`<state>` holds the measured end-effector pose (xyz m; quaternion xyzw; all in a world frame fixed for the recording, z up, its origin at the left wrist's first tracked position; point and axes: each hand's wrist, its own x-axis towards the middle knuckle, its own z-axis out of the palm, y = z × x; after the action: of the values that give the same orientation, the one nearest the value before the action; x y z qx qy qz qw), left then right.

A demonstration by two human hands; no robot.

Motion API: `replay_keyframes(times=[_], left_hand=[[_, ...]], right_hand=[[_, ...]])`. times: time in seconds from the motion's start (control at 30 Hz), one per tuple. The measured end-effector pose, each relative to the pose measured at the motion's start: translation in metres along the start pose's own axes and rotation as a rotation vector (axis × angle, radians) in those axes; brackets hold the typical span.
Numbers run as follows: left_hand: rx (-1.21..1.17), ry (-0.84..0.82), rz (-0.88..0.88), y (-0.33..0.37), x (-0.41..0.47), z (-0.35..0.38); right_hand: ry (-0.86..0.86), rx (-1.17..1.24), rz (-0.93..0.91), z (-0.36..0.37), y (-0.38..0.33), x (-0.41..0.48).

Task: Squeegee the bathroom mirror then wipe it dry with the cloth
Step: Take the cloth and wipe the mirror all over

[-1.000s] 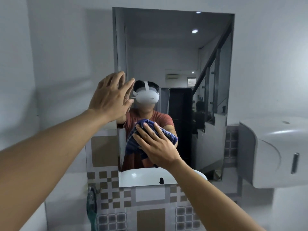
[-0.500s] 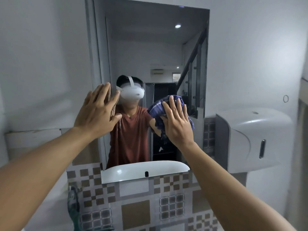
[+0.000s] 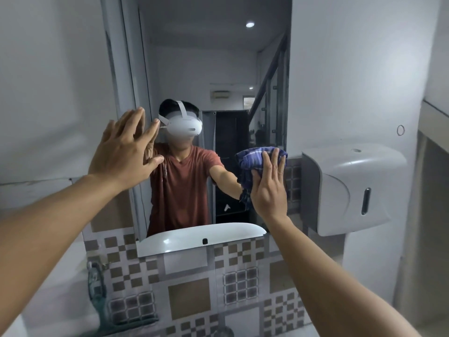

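The tall wall mirror (image 3: 218, 57) hangs straight ahead and reflects a person in a red shirt. My right hand (image 3: 268, 188) presses a bunched blue checked cloth (image 3: 252, 158) flat against the glass near the mirror's right edge, at mid height. My left hand (image 3: 124, 154) rests flat with fingers spread at the mirror's left edge, holding nothing. No squeegee is in view.
A white wall dispenser (image 3: 349, 186) juts out just right of the mirror, close to my right hand. Patterned brown and grey tiles (image 3: 189, 297) run below the mirror. A dark green tap-like fixture (image 3: 96, 283) stands at the lower left. A small ring hook (image 3: 400, 130) sits on the right wall.
My right hand has swept the cloth across the glass from the lower middle to the right edge. My left hand has stayed flat at the left edge. The view has shifted.
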<state>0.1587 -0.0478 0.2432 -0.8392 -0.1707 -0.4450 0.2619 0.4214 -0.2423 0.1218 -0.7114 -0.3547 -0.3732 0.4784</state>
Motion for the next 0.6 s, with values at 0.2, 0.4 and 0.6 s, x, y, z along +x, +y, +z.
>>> replay_keyframes(times=[0.2,0.4,0.6], left_hand=[[0.037,0.050,-0.003,-0.012,0.005,-0.009],[0.099,0.005,0.012,-0.024,0.006,-0.015],[0.120,0.005,0.024,-0.024,0.005,-0.017]], right_hand=[[-0.062,-0.038,0.069,0.007,0.011,-0.043],[-0.061,-0.019,-0.054,0.027,-0.014,-0.053],[-0.044,-0.041,-0.189,0.052,-0.065,-0.043]])
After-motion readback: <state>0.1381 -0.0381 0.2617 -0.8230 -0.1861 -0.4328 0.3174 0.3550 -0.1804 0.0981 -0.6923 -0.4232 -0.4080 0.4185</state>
